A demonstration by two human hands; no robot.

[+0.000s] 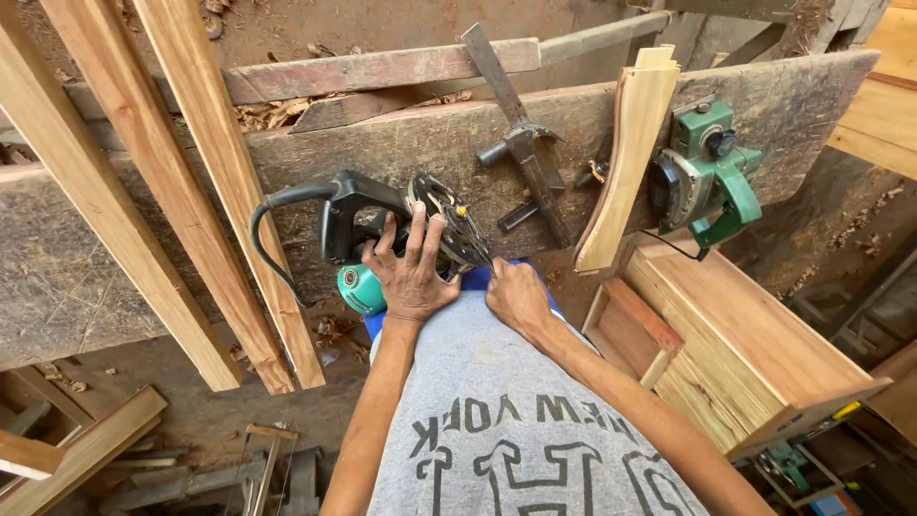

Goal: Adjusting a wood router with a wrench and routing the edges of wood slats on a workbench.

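Note:
A black and green circular saw [382, 234] lies on its side at the near edge of a worn wooden workbench [115, 239]. My left hand [413, 272] grips the saw's blade guard, fingers spread over it. My right hand [516, 294] is closed at the lower edge of the blade guard, apparently on a small part that I cannot make out. The saw's black cord [272, 239] loops off to the left.
Three long planks [201, 191] lean across the bench at left. A metal square [521, 134], a curved wooden piece [626, 153] and a green electric planer [707, 172] lie to the right. A wooden box [745, 354] stands at the lower right. Scrap wood litters the floor.

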